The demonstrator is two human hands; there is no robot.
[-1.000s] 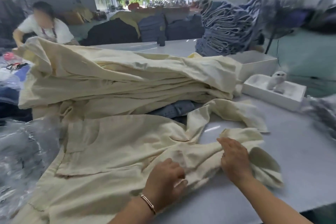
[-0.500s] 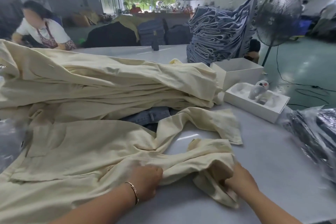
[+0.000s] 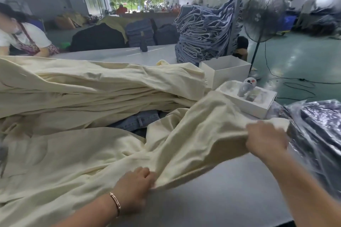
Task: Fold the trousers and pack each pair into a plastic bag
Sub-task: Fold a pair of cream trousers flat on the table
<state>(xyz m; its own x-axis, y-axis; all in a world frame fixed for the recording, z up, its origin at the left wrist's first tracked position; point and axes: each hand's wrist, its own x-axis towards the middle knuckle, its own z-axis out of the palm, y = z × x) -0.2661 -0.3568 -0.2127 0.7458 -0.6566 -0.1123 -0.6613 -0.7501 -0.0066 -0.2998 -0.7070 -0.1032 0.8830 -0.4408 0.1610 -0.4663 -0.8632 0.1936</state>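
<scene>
A pair of cream trousers [image 3: 83, 162] lies spread across the grey table [image 3: 221, 199] in front of me. My left hand [image 3: 134, 188], with a bracelet on the wrist, grips the near edge of a trouser leg against the table. My right hand [image 3: 265, 138] grips the leg's hem end and holds it lifted and stretched to the right. Behind lies a tall pile of cream trousers [image 3: 92, 88]. A heap of dark trousers packed in plastic bags [image 3: 317, 134] sits at the right.
A white tray with a grey device [image 3: 247, 96] and a white box [image 3: 227, 72] stand behind the stretched leg. A stack of blue jeans [image 3: 203, 31] and a floor fan [image 3: 263, 13] stand further back. A person [image 3: 22, 37] works at the far left.
My right hand has lifted the hem end of the leg up and to the right, pulling the cloth taut. My left hand has stayed on the leg's near edge.
</scene>
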